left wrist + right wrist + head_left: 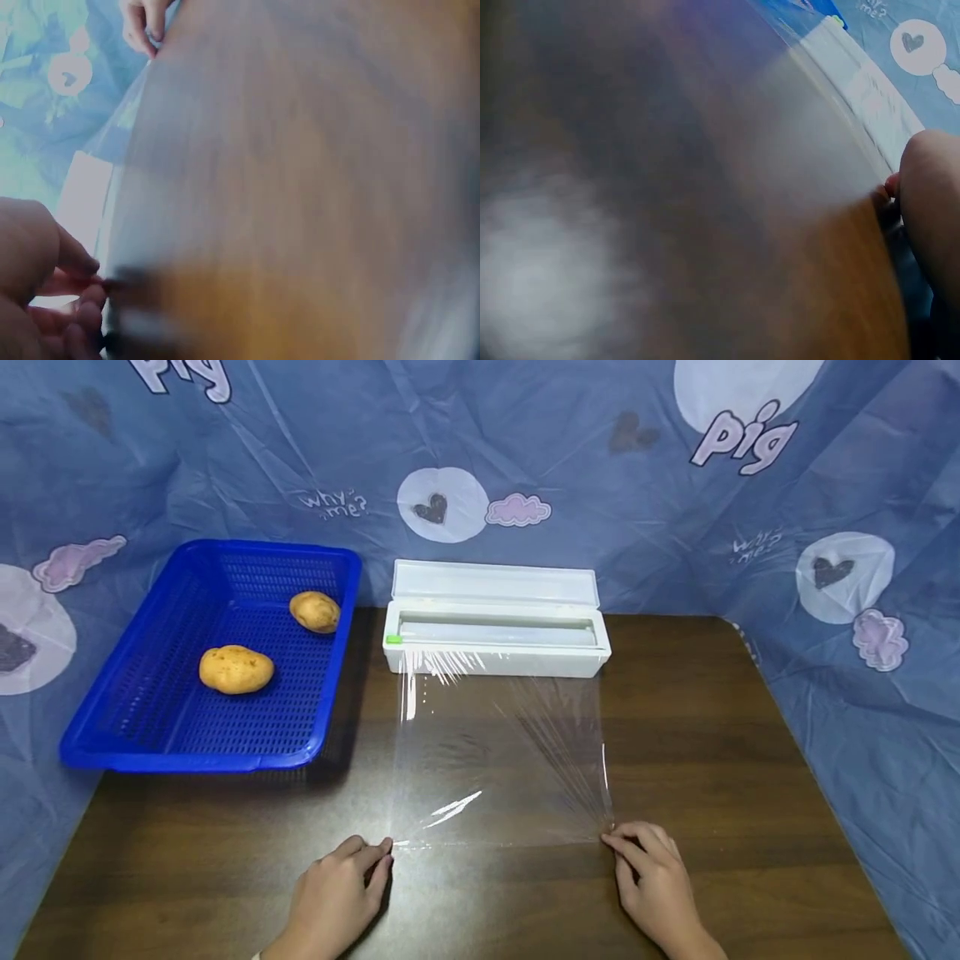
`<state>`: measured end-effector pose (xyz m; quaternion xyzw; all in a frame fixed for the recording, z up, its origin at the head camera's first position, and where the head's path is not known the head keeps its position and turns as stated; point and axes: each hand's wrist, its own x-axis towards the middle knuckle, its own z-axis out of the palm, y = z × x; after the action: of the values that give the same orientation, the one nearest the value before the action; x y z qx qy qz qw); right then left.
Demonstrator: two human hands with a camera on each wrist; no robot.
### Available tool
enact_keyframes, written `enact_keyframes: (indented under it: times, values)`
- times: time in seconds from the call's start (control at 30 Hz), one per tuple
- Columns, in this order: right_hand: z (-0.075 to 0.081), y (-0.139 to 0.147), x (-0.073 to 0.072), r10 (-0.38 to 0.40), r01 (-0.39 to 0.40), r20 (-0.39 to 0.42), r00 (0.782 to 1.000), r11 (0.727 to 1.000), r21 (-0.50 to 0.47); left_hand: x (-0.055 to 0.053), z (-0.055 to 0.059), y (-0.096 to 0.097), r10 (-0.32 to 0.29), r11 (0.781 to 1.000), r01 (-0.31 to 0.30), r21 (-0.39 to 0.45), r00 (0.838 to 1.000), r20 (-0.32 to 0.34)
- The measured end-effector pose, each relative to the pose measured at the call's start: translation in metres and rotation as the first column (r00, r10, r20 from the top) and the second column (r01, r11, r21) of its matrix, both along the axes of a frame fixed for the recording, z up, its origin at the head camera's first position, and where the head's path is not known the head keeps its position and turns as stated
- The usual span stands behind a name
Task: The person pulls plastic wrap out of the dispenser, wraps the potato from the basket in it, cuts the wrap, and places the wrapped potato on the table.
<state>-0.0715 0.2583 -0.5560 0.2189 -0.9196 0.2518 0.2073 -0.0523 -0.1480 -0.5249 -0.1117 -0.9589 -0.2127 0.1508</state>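
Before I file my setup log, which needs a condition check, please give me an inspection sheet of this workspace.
Surface: dark brown wood-grain tabletop, showing light reflections.
Job's things: clear plastic film, creased toward its near right corner, drawn from an open white rectangular dispenser box.
Clutter: blue perforated plastic basket holding two yellowish-brown potatoes.
Hands: left hand pinches the film's near left corner; right hand pinches the near right.
Cables: nothing seen.
Surroundings: blue printed fabric behind and at both sides.

Brown wood-grain table (712, 718): blue basket (225, 762) at left, white box (525, 665) near far edge.
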Motion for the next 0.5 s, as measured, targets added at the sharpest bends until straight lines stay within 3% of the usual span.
enact_keyframes:
  times: [0.1, 0.2, 0.33, 0.5]
  values:
    - [-0.0019, 0.0003, 0.0038, 0.009, -0.008, -0.025, 1.0, 0.999, 0.032, -0.0017, -0.006, -0.0006, -0.025, 0.999, 0.022, -0.03, 0.994, -0.107]
    - [-0.0026, 0.0007, 0.0049, 0.033, -0.028, -0.087, 0.996, 0.998, 0.063, -0.0036, -0.0086, 0.0001, -0.062, 0.996, 0.05, -0.072, 0.983, -0.17]
    - [-0.0029, 0.0007, 0.005, 0.052, -0.038, -0.168, 0.984, 0.995, 0.089, -0.0058, -0.008, -0.0005, -0.064, 0.996, 0.052, -0.077, 0.985, -0.162]
    - [-0.002, 0.0009, 0.0045, 0.06, -0.04, -0.177, 0.982, 0.993, 0.114, -0.009, -0.0046, -0.0009, -0.08, 0.995, 0.069, -0.076, 0.984, -0.161]
